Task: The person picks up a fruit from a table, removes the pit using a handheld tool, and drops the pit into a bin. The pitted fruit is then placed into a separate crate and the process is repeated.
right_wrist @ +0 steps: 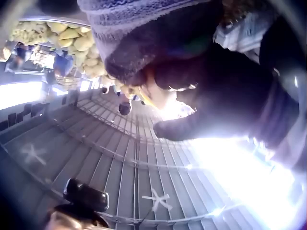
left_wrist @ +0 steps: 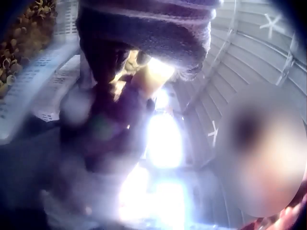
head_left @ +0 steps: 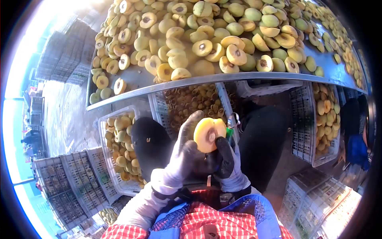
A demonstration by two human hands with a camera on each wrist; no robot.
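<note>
A cut yellow peach [head_left: 204, 134], its brown-stained centre facing up, is held over the lap between both hands. My left hand [head_left: 184, 139], in a dark-coated glove, grips it from the left side. The thumb of my right hand [head_left: 227, 157] presses near the peach's centre. That same hand, gloved alike, holds a small tool with a green handle [head_left: 229, 133] and a metal loop [head_left: 234, 119] at its end; the fingers round the handle are partly hidden. In both wrist views, dark gloves cover most of the yellow peach [right_wrist: 154, 95].
A metal-edged table [head_left: 191, 83] ahead bears many peach halves [head_left: 234, 53]. Below it, between the knees, a crate [head_left: 159, 107] holds small brown pieces. Peach-filled crates stand left [head_left: 113, 169] and right [head_left: 302, 131]. Stacked crates [head_left: 69, 179] are at the left.
</note>
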